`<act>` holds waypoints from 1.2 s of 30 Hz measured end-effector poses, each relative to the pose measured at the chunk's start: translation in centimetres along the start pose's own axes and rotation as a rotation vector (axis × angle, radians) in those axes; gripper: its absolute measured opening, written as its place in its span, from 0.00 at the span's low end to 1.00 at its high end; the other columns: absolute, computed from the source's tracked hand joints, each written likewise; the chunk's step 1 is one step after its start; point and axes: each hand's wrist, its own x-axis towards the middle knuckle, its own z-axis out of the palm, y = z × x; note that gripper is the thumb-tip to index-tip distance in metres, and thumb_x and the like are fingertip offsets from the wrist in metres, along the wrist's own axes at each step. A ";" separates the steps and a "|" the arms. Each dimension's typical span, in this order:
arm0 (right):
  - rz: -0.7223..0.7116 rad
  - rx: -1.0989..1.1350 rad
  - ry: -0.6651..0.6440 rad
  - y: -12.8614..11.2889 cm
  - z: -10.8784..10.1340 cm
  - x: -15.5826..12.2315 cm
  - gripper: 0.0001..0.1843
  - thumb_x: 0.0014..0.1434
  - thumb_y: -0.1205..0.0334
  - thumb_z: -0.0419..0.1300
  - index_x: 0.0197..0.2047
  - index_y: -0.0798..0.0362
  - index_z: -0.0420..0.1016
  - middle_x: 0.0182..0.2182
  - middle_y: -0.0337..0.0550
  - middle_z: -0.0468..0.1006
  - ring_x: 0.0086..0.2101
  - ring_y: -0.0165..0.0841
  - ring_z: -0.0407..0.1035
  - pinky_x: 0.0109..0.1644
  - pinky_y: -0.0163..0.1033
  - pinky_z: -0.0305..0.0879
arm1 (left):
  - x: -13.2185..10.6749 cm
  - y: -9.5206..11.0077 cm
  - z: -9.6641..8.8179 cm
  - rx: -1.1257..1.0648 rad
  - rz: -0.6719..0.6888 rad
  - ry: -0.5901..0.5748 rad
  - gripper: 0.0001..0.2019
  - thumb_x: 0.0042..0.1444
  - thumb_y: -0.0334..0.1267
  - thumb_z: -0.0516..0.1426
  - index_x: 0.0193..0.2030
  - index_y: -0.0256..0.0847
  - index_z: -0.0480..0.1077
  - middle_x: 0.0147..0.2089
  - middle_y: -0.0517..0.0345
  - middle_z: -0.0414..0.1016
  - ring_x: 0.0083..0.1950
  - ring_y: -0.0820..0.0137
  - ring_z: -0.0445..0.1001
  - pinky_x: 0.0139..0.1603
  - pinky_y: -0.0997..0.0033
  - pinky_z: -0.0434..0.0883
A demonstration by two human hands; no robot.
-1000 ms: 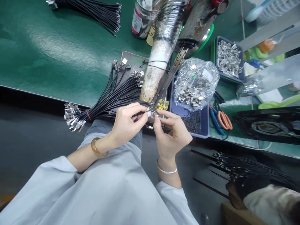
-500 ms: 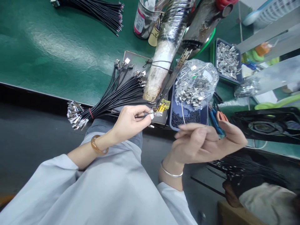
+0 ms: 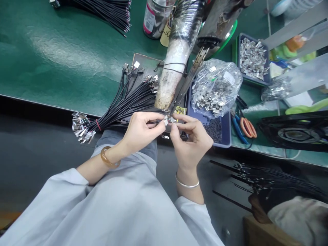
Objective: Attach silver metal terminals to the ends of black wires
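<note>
My left hand is closed in a pinch on the end of a black cable, just behind its small silver metal connector. From the other side the thumb and fingers of my right hand pinch that same connector, partly covering it. Left of my hands, a bundle of black cables with metal ends is tied by a red band. A wrapped tube and a slim metal tool point down just beyond my fingertips.
A blue tray holds small black pieces and a clear bag of metal connectors. Pliers and orange-handled scissors lie farther right. Another tray contains metal parts. More black cables lie at the back left.
My right hand has moved left from above the front of the blue tray and closed on the connector. My left hand keeps its pinch on the cable.
</note>
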 end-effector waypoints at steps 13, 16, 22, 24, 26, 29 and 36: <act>-0.081 -0.030 -0.003 -0.2 -0.1 0.7 0.09 0.59 0.72 0.66 0.32 0.49 0.73 0.37 0.39 0.85 0.41 0.33 0.81 0.44 0.39 0.79 | 0.4 0.5 -0.1 -0.009 -0.015 0.042 0.09 0.51 0.34 0.61 0.32 0.34 0.83 0.28 0.56 0.82 0.28 0.74 0.77 0.27 0.83 0.72; -0.100 -0.037 -0.015 -0.2 -0.3 0.7 0.09 0.59 0.72 0.66 0.32 0.49 0.73 0.36 0.38 0.84 0.40 0.33 0.81 0.44 0.38 0.78 | 0.4 0.4 0.0 -0.031 -0.025 0.022 0.09 0.51 0.34 0.60 0.31 0.34 0.83 0.28 0.57 0.81 0.28 0.74 0.77 0.28 0.83 0.73; -0.117 -0.075 -0.043 -0.2 -0.5 0.6 0.09 0.59 0.72 0.65 0.32 0.49 0.72 0.36 0.38 0.84 0.40 0.33 0.82 0.44 0.39 0.78 | 0.4 0.4 0.0 -0.015 -0.074 -0.009 0.10 0.51 0.34 0.59 0.31 0.33 0.83 0.26 0.59 0.80 0.26 0.76 0.73 0.26 0.84 0.71; -0.098 -0.072 -0.038 -0.2 -0.4 0.6 0.09 0.60 0.71 0.65 0.32 0.49 0.72 0.36 0.38 0.85 0.40 0.34 0.82 0.44 0.40 0.79 | 0.4 0.4 0.0 -0.011 -0.084 -0.006 0.10 0.51 0.34 0.60 0.31 0.33 0.83 0.26 0.59 0.80 0.26 0.76 0.73 0.26 0.83 0.70; -0.064 -0.055 -0.037 -0.2 -0.4 0.5 0.08 0.60 0.70 0.65 0.32 0.49 0.73 0.37 0.39 0.85 0.40 0.34 0.82 0.43 0.39 0.79 | 0.4 0.4 0.0 -0.010 -0.082 0.000 0.10 0.51 0.35 0.60 0.31 0.33 0.83 0.27 0.58 0.80 0.27 0.75 0.73 0.27 0.82 0.71; -0.003 -0.040 -0.052 -0.3 -0.4 0.5 0.07 0.60 0.69 0.65 0.32 0.49 0.74 0.38 0.40 0.85 0.40 0.35 0.82 0.42 0.40 0.80 | 0.5 0.4 0.0 0.005 -0.076 0.013 0.09 0.52 0.35 0.60 0.31 0.33 0.83 0.26 0.58 0.80 0.26 0.75 0.72 0.27 0.81 0.71; -0.003 -0.046 -0.056 -0.7 -0.3 1.0 0.07 0.60 0.70 0.65 0.32 0.49 0.76 0.36 0.39 0.85 0.44 0.38 0.82 0.46 0.43 0.81 | 0.5 0.6 -0.2 0.007 -0.018 0.026 0.10 0.53 0.34 0.59 0.32 0.34 0.83 0.29 0.56 0.82 0.30 0.74 0.76 0.29 0.81 0.72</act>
